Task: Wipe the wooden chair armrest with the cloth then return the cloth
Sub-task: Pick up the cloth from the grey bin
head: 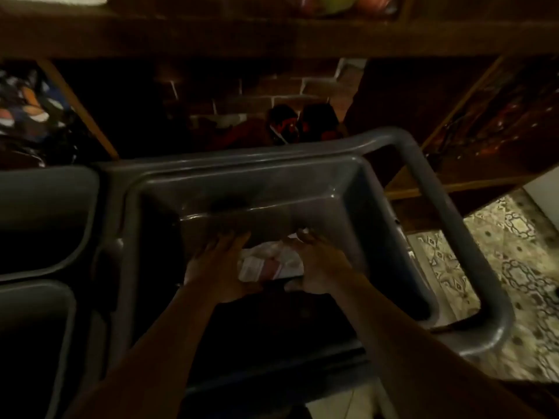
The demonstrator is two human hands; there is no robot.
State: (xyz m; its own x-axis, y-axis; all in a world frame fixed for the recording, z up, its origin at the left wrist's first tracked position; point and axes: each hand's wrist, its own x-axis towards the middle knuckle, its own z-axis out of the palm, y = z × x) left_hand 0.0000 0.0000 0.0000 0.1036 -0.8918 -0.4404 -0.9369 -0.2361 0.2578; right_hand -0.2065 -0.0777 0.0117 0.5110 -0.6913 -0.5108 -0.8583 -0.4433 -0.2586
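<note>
A small white cloth (270,264) with faint pink stripes sits crumpled low over the seat of a grey moulded chair (272,204). My left hand (216,266) is against its left side and my right hand (322,267) against its right side. The fingers point forward and the thumbs tuck under the cloth's near edge, so both hands hold it between them. The chair's grey looped armrest (453,213) runs along the right, apart from the hands. The light is dim. No wooden armrest can be made out.
A second grey chair (45,219) stands close on the left. A dark wooden table edge (272,34) crosses the top, with fruit (332,1) on it and a wooden leg (81,107) and brick wall (272,89) beneath. Patterned floor tiles (520,267) show at the right.
</note>
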